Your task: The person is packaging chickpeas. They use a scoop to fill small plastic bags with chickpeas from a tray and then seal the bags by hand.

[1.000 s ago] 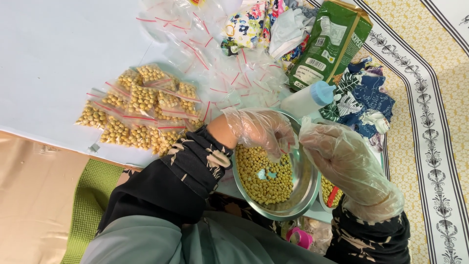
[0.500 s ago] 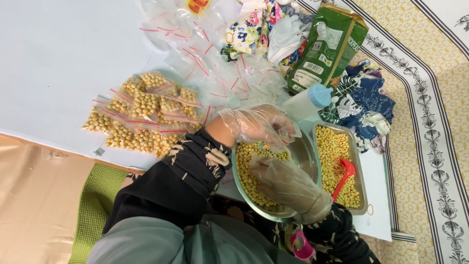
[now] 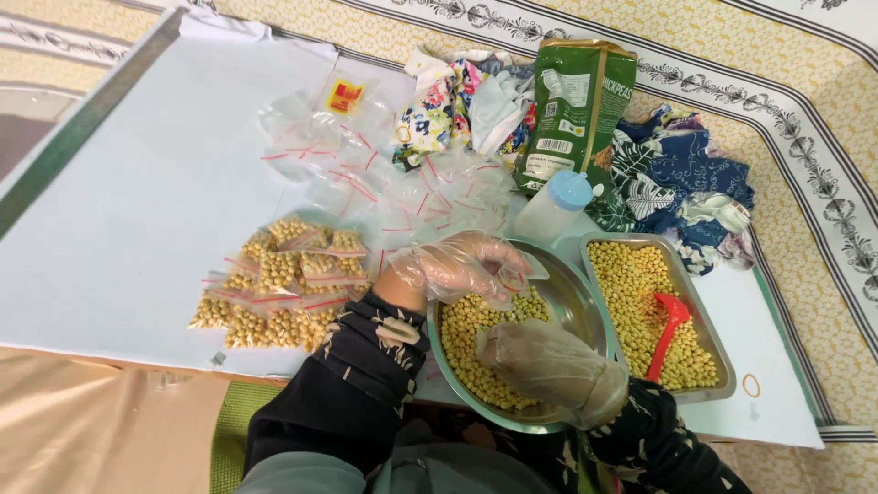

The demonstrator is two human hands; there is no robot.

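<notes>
Both hands wear thin, crinkled clear plastic gloves. The left hand [image 3: 462, 265], at frame centre, pinches a small clear zip bag [image 3: 523, 270] in a closed grip over the rim of a round, shiny steel bowl [image 3: 585, 316] half full of smooth yellow chickpeas [image 3: 471, 352]. The right hand [image 3: 549, 366] dips cupped into the chickpeas at lower centre; whether its grip is closed on any, I cannot tell. Right of the bowl sits a rectangular steel tray [image 3: 722, 352] of chickpeas with a red plastic scoop [image 3: 666, 329]. At centre left on the pale blue worktop [image 3: 137, 210] lie filled little bags [image 3: 274, 288] with red seals; empty ones [image 3: 366, 174] scatter above.
</notes>
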